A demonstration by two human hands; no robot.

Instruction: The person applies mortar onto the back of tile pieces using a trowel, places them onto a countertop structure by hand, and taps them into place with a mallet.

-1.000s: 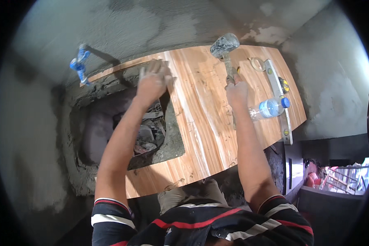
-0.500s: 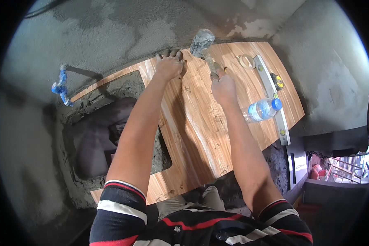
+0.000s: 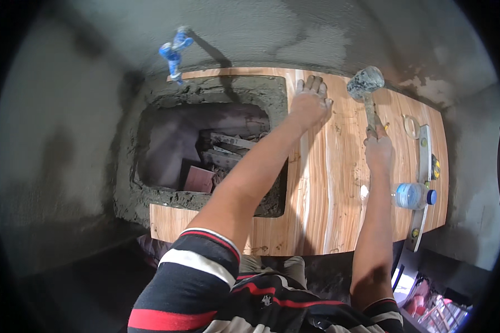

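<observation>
My left hand (image 3: pixel 310 105) lies with fingers stretched on the far edge of a wood-patterned slab (image 3: pixel 272 236), just right of its rectangular cutout. My right hand (image 3: pixel 379 150) grips the handle of a rubber mallet (image 3: pixel 365 82), its grey-splotched head tilted up toward the back wall above the slab. A clear water bottle (image 3: pixel 411 195) with a blue cap lies on its side beside my right forearm. Under the bottle runs a spirit level (image 3: pixel 424 161), and a roll of tape (image 3: pixel 410 126) rests by its far end. A yellow and black tape measure (image 3: pixel 436 167) touches the level's right side.
Wet mortar (image 3: pixel 133 172) rims the cutout, with rubble and a broken tile piece (image 3: pixel 199 179) down inside. A blue tap fitting (image 3: pixel 175 53) sticks out from the back wall. Grey plastered walls (image 3: pixel 55 166) enclose the slab at the left, back and right.
The view has swung to the left, so the slab and everything on it appear farther right, and more of the cutout shows. My left hand still lies at the far edge; the mallet stays gripped.
</observation>
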